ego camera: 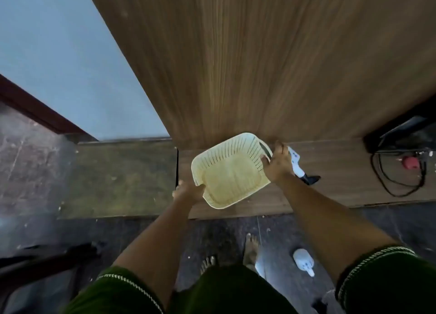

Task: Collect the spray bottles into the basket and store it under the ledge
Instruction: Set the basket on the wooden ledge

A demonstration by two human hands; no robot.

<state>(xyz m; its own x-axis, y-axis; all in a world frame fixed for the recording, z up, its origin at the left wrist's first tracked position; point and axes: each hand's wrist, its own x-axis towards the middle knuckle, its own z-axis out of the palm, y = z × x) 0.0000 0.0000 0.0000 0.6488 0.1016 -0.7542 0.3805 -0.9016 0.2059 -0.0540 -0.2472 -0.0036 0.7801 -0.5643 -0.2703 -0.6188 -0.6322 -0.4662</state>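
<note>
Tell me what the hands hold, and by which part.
Both hold the empty basket by its rim: the left hand at its near left corner, the right hand at its right edge.

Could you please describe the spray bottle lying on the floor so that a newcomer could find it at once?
Start at the wooden ledge and come back to the dark floor. The spray bottle lies beside the bare feet, pale and alone, unlike the second bottle up on the ledge.
</note>
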